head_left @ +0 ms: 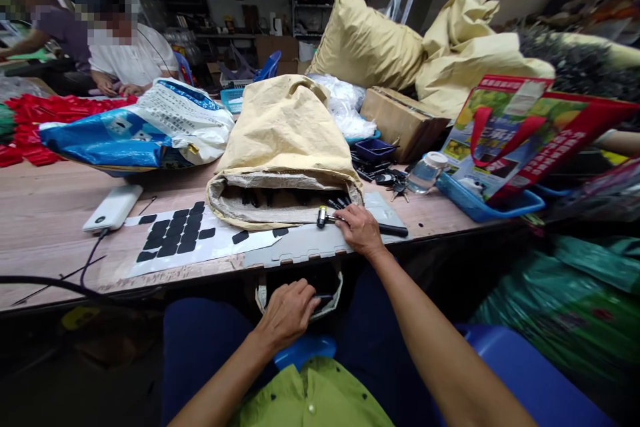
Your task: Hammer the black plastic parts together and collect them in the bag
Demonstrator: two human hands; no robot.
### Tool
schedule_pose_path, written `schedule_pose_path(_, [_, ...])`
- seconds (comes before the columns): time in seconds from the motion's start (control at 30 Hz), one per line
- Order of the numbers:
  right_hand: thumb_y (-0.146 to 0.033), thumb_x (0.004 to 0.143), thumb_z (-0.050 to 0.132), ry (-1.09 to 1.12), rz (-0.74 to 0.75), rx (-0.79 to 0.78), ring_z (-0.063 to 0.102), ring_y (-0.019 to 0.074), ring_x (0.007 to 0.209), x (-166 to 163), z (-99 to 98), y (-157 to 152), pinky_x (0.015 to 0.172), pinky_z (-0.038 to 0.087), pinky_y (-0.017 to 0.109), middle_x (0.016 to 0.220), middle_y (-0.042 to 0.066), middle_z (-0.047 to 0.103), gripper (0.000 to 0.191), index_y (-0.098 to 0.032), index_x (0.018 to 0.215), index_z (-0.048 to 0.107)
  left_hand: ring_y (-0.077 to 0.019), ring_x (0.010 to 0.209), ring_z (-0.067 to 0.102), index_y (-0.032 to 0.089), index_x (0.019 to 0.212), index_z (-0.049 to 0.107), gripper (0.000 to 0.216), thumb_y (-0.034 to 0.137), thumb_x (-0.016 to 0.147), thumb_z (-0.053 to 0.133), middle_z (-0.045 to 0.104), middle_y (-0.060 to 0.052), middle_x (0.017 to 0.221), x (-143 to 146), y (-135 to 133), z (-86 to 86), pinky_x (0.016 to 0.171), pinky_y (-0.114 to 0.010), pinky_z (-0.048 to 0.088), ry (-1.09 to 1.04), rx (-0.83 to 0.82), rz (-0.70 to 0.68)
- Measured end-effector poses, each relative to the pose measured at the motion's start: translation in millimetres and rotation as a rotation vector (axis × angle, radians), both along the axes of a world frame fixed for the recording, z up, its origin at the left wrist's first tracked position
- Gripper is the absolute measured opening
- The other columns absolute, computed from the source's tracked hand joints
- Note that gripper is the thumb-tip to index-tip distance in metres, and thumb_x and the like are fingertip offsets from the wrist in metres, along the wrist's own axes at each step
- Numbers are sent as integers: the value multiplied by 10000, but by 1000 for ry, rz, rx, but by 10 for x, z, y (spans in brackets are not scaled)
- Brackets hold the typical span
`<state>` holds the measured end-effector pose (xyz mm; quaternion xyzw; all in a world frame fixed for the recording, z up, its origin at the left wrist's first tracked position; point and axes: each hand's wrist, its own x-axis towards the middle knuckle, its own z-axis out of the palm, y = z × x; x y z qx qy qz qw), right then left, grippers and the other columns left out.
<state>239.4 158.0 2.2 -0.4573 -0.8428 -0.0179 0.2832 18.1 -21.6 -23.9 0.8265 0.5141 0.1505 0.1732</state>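
Mostly black, a straight-handled hammer (393,230) with a yellowish-tipped head.

The blue-and-white sack (150,127) is carrying rows of dark print, too small and blurred for making out. The bag with red handles (543,147) is showing pale characters on its front and red side, their wording also staying unclear.
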Motion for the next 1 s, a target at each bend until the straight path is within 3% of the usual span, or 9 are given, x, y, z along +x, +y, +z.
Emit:
schedule_pose_path(0.07, [-236,920,623,-2,2,2,547,234,929,0,2,3,843,442,366,971,53,653,190,-250,1075,733,-202,835,632,265,1021,655,190,324,1012,474,669,-54,940,14,6,-29,752,-340,469,-22,-35,17])
schedule_pose_path(0.17, [-232,920,624,2,7,12,549,235,929,1,-7,11,844,443,364,966,52,652,185,-250,1069,732,-200,841,642,262,995,663,205,336,1012,473,671,-54,906,-54,210,156,770,-324,481,-143,79,98])
schedule_pose_path(0.3, [-237,921,629,4,2,13,554,236,937,-2,-11,11,845,445,363,968,54,654,184,-249,1073,732,-228,834,622,220,911,668,264,349,997,454,672,-88,903,-440,884,583,827,-362,482,-243,312,591])
schedule_pose_path(0.4, [-243,924,630,-1,-2,6,556,235,932,-3,-2,6,841,448,365,971,54,658,179,-247,1070,733,-327,976,626,160,990,695,301,355,962,466,652,-182,1049,-860,1492,781,882,-460,487,-140,254,902])
schedule_pose_path(0.53, [-248,924,643,15,1,-2,560,233,937,-1,1,5,850,451,364,974,46,663,173,-249,1071,734,-422,1093,621,83,1063,707,319,299,873,567,609,-283,1214,-1213,2016,799,901,-542,495,0,-14,1151])
schedule_pose_path(0.67, [-247,919,655,35,0,-21,559,229,945,0,0,-2,860,452,359,971,42,664,155,-243,1049,738,-432,1133,630,87,1093,711,392,296,761,705,597,-285,1277,-1272,2137,712,924,-541,520,83,-105,1155])
schedule_pose_path(0.83, [-247,921,649,52,-8,-39,552,228,959,-5,-2,-7,861,441,347,976,48,662,154,-247,1045,739,-429,1117,642,85,1066,710,350,326,816,665,628,-279,1245,-1261,1994,699,922,-556,529,90,-55,1143])
schedule_pose_path(0.93, [-248,920,647,50,-11,-36,549,229,954,-10,-5,-6,864,434,345,969,50,658,153,-245,1044,736,-389,1079,648,120,1064,698,307,352,886,603,669,-229,1161,-1185,1790,738,913,-527,524,53,84,1058])
schedule_pose_path(1.0, [-251,912,657,44,-12,-25,548,230,952,-12,-5,-8,861,431,345,967,50,655,154,-241,1045,733,-328,1028,652,158,1078,682,288,374,925,568,684,-165,1103,-1058,1607,737,901,-461,522,-18,240,893])
